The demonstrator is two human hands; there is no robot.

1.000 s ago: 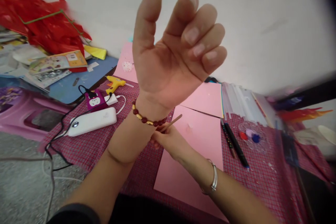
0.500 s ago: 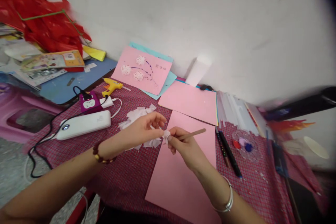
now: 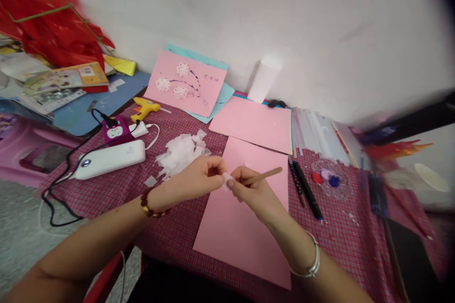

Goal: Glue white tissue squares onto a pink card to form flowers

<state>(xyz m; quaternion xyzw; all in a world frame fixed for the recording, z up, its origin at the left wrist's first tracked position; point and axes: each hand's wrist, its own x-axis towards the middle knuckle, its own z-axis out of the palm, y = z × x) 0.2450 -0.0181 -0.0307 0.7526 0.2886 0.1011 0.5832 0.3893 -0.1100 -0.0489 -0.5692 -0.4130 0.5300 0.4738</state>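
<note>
A small piece of white tissue [image 3: 227,181] is pinched between both hands, above a pink sheet [image 3: 245,232]. My left hand [image 3: 204,175], with a beaded bracelet at the wrist, has its thumb and forefinger closed on the tissue's left side. From the right, my right hand [image 3: 252,191] holds the tissue and a thin wooden stick [image 3: 266,175], which points up to the right. Its lower end is hidden by the fingers. Loose white tissue pieces [image 3: 181,151] lie in a pile behind my left hand.
A pink card with white flowers [image 3: 188,83] leans against the wall. On the left are a yellow glue gun [image 3: 145,109], a purple socket block [image 3: 115,130] and a white power bank [image 3: 110,158]. Pens [image 3: 307,189] and a paint palette [image 3: 330,178] lie at the right.
My left fingers have closed on the tissue from a more open pose. The view has shifted, and more of the tissue pile shows behind my left hand.
</note>
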